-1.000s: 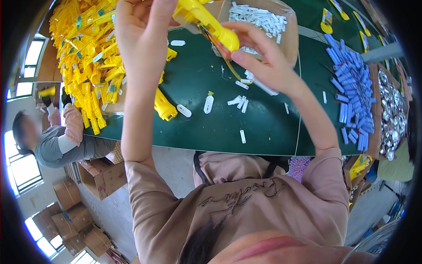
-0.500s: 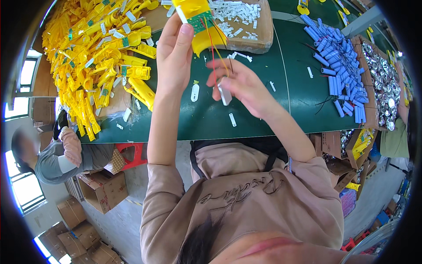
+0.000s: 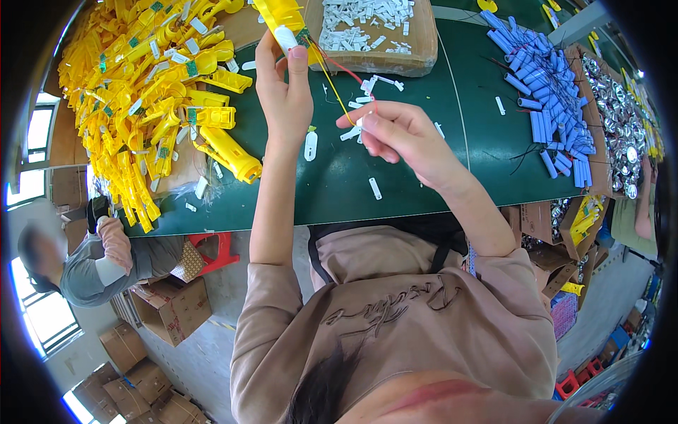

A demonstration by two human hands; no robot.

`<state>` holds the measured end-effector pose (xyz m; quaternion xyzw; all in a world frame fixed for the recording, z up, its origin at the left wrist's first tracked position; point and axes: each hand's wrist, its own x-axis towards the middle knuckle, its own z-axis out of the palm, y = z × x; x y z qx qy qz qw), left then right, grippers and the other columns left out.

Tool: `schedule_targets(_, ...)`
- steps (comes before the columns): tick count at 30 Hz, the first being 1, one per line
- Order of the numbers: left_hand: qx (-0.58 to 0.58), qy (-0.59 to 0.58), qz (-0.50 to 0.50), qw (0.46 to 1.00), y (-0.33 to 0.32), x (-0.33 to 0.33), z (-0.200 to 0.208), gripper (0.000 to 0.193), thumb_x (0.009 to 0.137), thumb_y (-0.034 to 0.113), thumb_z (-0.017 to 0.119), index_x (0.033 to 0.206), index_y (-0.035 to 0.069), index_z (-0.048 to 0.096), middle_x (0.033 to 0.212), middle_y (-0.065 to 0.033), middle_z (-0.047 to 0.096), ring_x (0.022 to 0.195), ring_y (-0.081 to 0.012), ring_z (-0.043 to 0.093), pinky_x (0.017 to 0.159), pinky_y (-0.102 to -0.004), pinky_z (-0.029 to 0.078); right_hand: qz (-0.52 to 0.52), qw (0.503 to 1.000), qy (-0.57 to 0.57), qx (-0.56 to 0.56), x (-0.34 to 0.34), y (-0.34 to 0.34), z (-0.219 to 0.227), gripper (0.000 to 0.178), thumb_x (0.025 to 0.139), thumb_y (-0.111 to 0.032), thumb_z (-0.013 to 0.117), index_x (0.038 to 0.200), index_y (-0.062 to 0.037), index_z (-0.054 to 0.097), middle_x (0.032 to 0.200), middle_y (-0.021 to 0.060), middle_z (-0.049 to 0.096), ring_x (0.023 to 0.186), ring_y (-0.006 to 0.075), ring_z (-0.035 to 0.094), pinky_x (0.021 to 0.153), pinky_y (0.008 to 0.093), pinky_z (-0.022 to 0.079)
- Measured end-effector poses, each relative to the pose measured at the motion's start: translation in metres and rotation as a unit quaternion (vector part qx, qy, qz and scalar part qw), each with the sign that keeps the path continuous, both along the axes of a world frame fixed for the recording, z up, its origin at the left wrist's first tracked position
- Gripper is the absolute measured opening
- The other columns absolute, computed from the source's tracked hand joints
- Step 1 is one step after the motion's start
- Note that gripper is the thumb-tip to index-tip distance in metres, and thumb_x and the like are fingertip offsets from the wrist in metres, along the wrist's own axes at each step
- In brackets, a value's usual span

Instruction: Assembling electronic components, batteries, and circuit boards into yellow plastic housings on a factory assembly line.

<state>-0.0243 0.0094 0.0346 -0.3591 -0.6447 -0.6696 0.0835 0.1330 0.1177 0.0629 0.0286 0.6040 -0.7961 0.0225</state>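
Note:
My left hand [image 3: 286,95] is closed on a yellow plastic housing [image 3: 279,14] near the top edge. A white oval piece [image 3: 285,37] sits against the housing by my thumb, with part of a green circuit board [image 3: 303,35] beside it. From there a yellow wire [image 3: 337,92] and a red wire [image 3: 346,71] stretch to my right hand [image 3: 402,138]. Its thumb and forefinger pinch the wires, and a bit of white [image 3: 361,121] shows at the tips. Below lie a loose white oval piece [image 3: 311,146] and a small white strip [image 3: 375,188].
Yellow housings [image 3: 152,92] are heaped at left. A cardboard tray [image 3: 402,65] of small white parts stands at the back. Blue cylindrical cells [image 3: 540,106] with wires are piled at right, beside a box of shiny round parts [image 3: 614,127]. Another person [image 3: 99,254] is at far left.
The housing has moved up and left and turned, so less of its circuit board shows. My right hand has changed its grip, and the yellow and red wires now run taut toward its fingertips.

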Motion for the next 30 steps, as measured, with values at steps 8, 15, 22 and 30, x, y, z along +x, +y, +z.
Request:
schedule_targets(8,0.033,-0.075,-0.011,0.997,-0.005,0.000,-0.019,0.036,0.096,0.019,0.049,0.124,-0.003,0.044,0.111,-0.0055,0.054,0.099,-0.0101,0.051,0.087,-0.0230,0.039,-0.151,0.986,0.062,-0.018,0.000,0.028,-0.013,0.042,0.092,-0.016,0.050,0.131,-0.0027,0.043,0.076,0.0041,0.058,0.065,0.0085,0.049,0.061,0.0194,0.041)
schedule_targets(15,0.003,-0.116,-0.061,0.991,-0.014,0.000,-0.030,0.040,0.097,0.022,0.049,0.128,-0.002,0.040,0.116,-0.0111,0.053,0.106,-0.0150,0.052,0.091,-0.0282,0.042,-0.117,0.976,0.160,0.096,0.003,0.047,-0.006,0.035,0.089,-0.016,0.057,0.119,0.0007,0.057,0.084,0.0052,0.062,0.068,0.0088,0.051,0.064,0.0201,0.043)
schedule_targets(22,-0.085,-0.117,-0.077,0.986,-0.010,0.017,-0.034,0.038,0.094,0.015,0.052,0.126,-0.002,0.042,0.114,-0.0115,0.055,0.101,-0.0160,0.055,0.088,-0.0291,0.045,-0.175,0.959,0.199,-0.100,-0.006,0.072,-0.006,0.032,0.090,-0.018,0.054,0.113,0.0035,0.058,0.077,0.0034,0.059,0.062,0.0070,0.047,0.062,0.0219,0.040)
schedule_targets(30,-0.008,-0.247,-0.214,0.945,-0.002,0.028,-0.030,0.040,0.093,0.009,0.051,0.128,0.000,0.037,0.113,-0.0092,0.052,0.095,-0.0118,0.054,0.081,-0.0268,0.046,-0.269,0.933,0.126,0.204,0.001,0.069,0.011,0.024,0.092,-0.024,0.057,0.100,-0.0016,0.062,0.066,-0.0032,0.054,0.056,0.0016,0.044,0.048,0.0162,0.031)
